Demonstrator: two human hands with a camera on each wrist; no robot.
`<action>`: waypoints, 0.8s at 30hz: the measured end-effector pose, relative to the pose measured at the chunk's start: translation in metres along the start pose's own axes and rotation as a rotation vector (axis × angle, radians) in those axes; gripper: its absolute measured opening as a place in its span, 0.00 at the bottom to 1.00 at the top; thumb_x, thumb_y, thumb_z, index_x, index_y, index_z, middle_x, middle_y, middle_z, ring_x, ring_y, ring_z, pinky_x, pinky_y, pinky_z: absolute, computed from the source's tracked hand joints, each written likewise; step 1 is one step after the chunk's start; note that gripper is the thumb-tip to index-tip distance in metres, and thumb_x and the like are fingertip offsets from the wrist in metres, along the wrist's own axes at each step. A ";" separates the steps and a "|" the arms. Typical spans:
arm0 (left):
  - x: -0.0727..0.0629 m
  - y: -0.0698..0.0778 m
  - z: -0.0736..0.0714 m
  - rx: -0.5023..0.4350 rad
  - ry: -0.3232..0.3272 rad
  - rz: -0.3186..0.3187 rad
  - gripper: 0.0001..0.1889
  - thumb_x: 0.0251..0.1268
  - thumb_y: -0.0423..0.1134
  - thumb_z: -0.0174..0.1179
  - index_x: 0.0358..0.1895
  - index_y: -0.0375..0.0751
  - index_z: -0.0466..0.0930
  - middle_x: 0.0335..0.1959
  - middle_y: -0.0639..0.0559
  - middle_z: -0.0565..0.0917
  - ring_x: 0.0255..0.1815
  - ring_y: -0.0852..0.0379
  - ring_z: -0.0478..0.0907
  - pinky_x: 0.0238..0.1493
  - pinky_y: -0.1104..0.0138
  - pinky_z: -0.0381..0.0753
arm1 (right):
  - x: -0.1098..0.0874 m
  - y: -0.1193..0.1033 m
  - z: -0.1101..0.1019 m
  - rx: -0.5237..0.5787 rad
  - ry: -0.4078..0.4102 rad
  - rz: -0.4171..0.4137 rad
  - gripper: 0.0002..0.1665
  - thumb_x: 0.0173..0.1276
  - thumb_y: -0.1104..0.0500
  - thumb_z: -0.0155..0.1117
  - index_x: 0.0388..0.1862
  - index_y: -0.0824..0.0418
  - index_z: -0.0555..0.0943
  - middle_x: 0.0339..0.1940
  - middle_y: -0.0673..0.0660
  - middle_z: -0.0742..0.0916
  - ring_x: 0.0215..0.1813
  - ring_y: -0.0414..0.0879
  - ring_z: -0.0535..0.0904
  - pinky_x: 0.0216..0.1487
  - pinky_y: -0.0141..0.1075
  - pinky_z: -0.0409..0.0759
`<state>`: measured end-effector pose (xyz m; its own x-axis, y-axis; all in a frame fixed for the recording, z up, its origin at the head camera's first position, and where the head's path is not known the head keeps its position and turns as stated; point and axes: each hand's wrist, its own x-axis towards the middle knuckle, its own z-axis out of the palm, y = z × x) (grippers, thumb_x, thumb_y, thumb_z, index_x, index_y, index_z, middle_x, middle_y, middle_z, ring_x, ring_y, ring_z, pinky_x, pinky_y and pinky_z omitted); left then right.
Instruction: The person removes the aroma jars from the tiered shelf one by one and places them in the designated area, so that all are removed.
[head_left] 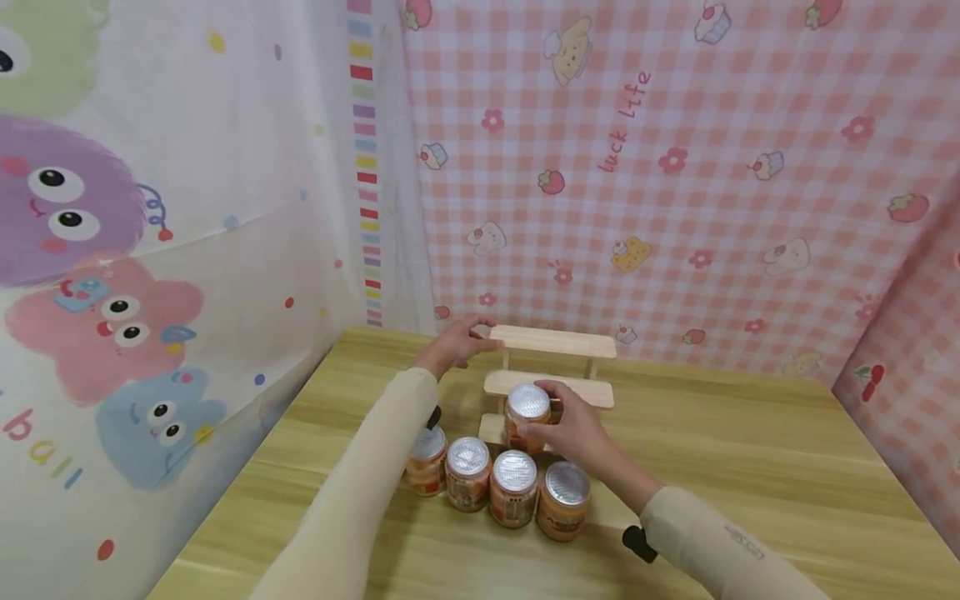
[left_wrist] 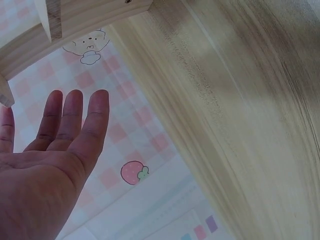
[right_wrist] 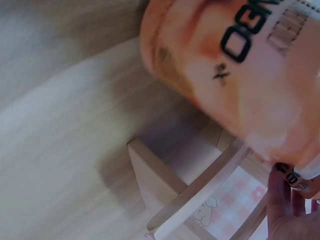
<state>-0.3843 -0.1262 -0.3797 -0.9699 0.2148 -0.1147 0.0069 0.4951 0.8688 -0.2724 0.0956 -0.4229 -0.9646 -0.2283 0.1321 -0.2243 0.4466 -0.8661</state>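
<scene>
My right hand [head_left: 573, 425] holds an orange-labelled can [head_left: 527, 421] with a silver lid, thumb on its near side and fingers round the far side. That can is upright in front of a three-step wooden display rack [head_left: 551, 387] and overlaps its lower steps in the head view. At the left end of the top step, my left hand [head_left: 457, 343] pinches the board's edge. Three of its fingers [left_wrist: 72, 117] stretch out straight below the wood in the left wrist view. The held can's printed side [right_wrist: 240, 95] fills much of the right wrist view.
Several matching cans [head_left: 513, 492] stand in a slanting row in front of the rack, the leftmost partly behind my left sleeve [head_left: 375, 467]. A pink checked cloth [head_left: 675, 208] hangs behind the wood-grain table [head_left: 750, 467]; a white cartoon cloth [head_left: 255, 208] hangs along the left side.
</scene>
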 end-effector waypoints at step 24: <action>0.002 0.004 0.002 0.012 -0.026 -0.015 0.27 0.70 0.47 0.63 0.68 0.48 0.68 0.66 0.39 0.71 0.65 0.42 0.69 0.59 0.44 0.73 | -0.064 0.025 -0.111 -0.089 0.135 -0.019 0.40 0.56 0.51 0.79 0.63 0.66 0.73 0.55 0.64 0.81 0.55 0.59 0.79 0.39 0.37 0.82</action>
<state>-0.3853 -0.1223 -0.3770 -0.9632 0.2293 -0.1404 -0.0044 0.5088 0.8608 -0.2312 0.2170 -0.3995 -0.9686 -0.1215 0.2170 -0.2483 0.5198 -0.8174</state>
